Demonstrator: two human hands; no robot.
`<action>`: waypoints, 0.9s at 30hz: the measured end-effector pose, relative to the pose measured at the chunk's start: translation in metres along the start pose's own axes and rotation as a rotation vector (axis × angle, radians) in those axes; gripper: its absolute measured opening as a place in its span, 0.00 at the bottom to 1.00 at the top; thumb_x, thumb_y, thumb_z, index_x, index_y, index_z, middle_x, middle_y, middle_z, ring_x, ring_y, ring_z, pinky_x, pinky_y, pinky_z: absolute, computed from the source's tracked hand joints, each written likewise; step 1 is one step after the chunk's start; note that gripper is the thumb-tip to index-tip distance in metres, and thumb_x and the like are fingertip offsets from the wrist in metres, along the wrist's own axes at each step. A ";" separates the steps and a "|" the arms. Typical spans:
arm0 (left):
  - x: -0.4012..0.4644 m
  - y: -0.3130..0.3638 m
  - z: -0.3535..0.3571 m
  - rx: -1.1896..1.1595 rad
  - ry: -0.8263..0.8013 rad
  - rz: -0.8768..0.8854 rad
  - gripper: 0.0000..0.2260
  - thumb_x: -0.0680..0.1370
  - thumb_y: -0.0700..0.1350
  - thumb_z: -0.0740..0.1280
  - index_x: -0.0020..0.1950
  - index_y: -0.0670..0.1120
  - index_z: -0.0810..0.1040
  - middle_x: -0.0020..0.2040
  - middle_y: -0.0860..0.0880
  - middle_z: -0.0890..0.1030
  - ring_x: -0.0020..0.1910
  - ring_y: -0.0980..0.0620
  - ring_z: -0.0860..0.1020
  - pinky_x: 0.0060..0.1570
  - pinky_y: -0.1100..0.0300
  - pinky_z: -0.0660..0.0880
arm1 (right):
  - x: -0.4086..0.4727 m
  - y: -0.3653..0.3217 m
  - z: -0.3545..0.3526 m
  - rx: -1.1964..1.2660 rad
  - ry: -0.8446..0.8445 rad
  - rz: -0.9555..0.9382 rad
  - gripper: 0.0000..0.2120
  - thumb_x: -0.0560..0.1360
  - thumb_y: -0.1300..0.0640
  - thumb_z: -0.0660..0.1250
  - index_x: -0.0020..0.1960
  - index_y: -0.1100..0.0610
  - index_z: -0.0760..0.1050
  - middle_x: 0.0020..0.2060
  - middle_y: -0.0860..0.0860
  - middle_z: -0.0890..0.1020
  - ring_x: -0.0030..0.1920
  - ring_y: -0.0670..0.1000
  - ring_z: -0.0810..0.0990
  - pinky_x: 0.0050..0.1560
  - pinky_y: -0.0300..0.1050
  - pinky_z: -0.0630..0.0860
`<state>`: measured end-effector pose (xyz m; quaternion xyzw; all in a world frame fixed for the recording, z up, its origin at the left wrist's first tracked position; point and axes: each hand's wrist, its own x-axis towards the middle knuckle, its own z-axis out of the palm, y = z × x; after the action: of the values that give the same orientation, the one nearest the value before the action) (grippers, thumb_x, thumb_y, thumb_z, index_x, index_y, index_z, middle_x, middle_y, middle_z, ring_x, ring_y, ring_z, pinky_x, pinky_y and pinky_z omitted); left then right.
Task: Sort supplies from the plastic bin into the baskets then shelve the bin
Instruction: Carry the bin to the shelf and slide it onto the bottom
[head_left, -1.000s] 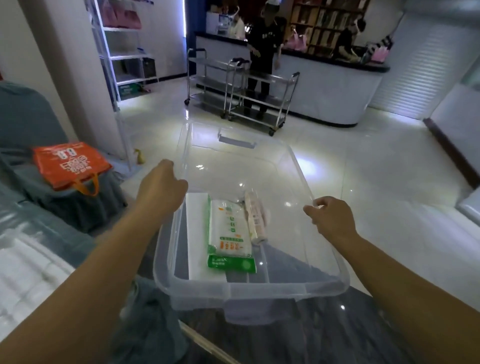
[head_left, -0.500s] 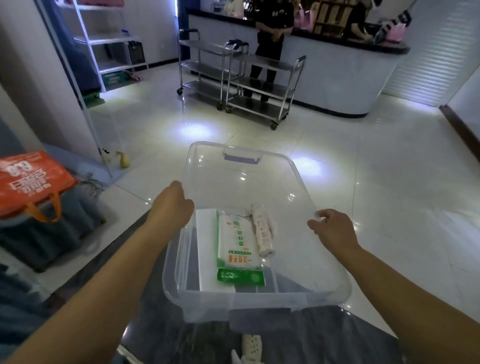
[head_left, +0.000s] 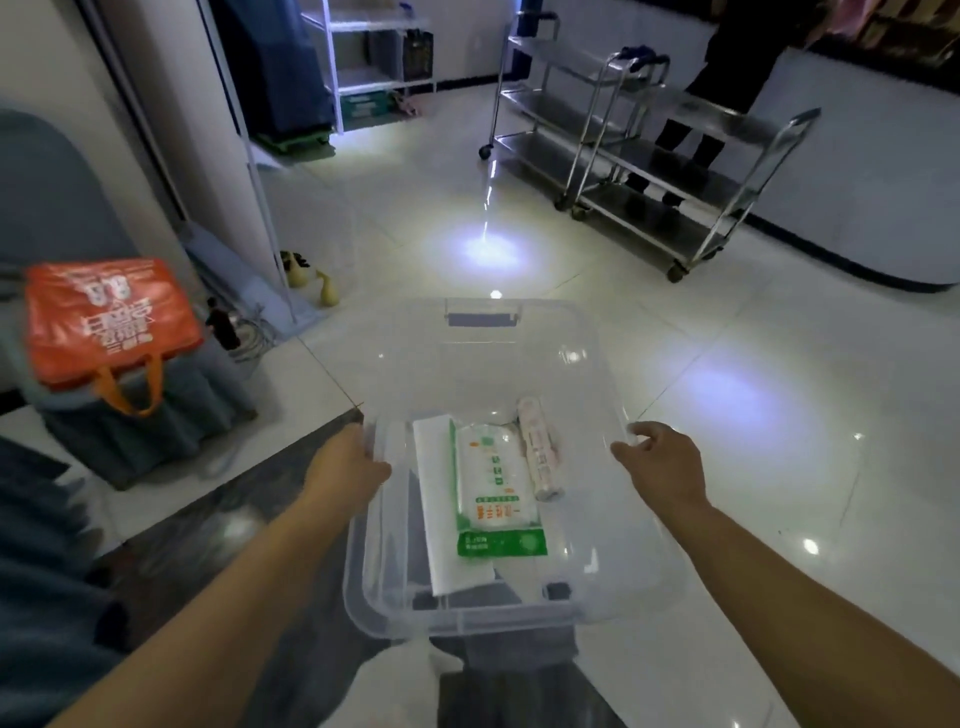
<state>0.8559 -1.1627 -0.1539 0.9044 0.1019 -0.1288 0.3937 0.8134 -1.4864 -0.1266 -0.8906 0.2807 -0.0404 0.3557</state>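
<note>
I carry a clear plastic bin (head_left: 587, 332) in front of me above the floor. My left hand (head_left: 348, 465) grips its left rim. My right hand (head_left: 662, 462) holds the right rim with fingers curled over the edge. Inside the bin lie a green and white packet (head_left: 496, 491), a flat white sheet (head_left: 434, 499) under it, and a pale rolled pack (head_left: 540, 447) beside the packet on the right.
An orange bag (head_left: 104, 317) sits on a grey covered seat at left. White shelving (head_left: 363, 62) stands at the back left. Two steel trolleys (head_left: 665, 150) stand ahead on the right, with a person behind them at a white counter (head_left: 872, 171). White tiled floor lies ahead.
The view has tilted down and moved forward with the bin. The trolleys and shelving are closer. Both hands stay on the bin's rims.
</note>
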 end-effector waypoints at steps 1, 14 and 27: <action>0.022 0.006 0.002 -0.003 0.043 -0.004 0.05 0.71 0.39 0.67 0.40 0.45 0.71 0.34 0.49 0.74 0.32 0.53 0.73 0.26 0.61 0.64 | 0.025 -0.006 0.010 -0.004 -0.006 0.000 0.18 0.69 0.54 0.71 0.58 0.57 0.77 0.45 0.56 0.82 0.44 0.55 0.80 0.49 0.46 0.76; 0.336 0.135 -0.015 -0.194 0.079 0.008 0.25 0.71 0.39 0.67 0.68 0.44 0.69 0.33 0.53 0.74 0.33 0.55 0.73 0.33 0.64 0.66 | 0.341 -0.137 0.071 -0.020 -0.038 0.059 0.19 0.68 0.53 0.71 0.58 0.56 0.77 0.44 0.55 0.83 0.46 0.55 0.80 0.51 0.50 0.77; 0.656 0.275 0.012 -0.291 0.180 -0.085 0.25 0.71 0.38 0.68 0.68 0.44 0.69 0.34 0.51 0.74 0.33 0.55 0.73 0.32 0.65 0.67 | 0.705 -0.236 0.138 0.063 -0.138 -0.006 0.19 0.67 0.54 0.73 0.57 0.57 0.77 0.40 0.54 0.83 0.39 0.53 0.81 0.44 0.46 0.77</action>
<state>1.5535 -1.3013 -0.1786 0.8406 0.1924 -0.0479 0.5041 1.5536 -1.6357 -0.1639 -0.8804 0.2513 0.0113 0.4021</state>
